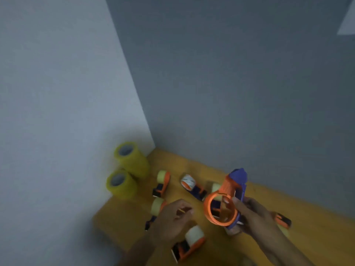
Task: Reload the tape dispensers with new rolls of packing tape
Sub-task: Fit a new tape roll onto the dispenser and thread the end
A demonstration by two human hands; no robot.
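Observation:
My right hand [251,215] holds an orange and blue tape dispenser [228,196] above the table, its empty orange ring facing me with no roll in it. My left hand [172,215] hovers just left of it, fingers loosely curled, nothing clearly in them. Two stacks of yellow tape rolls [126,169] stand against the left wall. Several loaded dispensers lie on the orange table: one [162,182] near the stacks, one [192,186] behind the ring, one [189,243] under my left wrist. The frame is blurred.
The orange table [311,223] sits in a corner between a pale left wall and a grey back wall. Another dispenser [282,220] lies right of my right hand. One more dispenser [156,208] is partly hidden behind my left hand.

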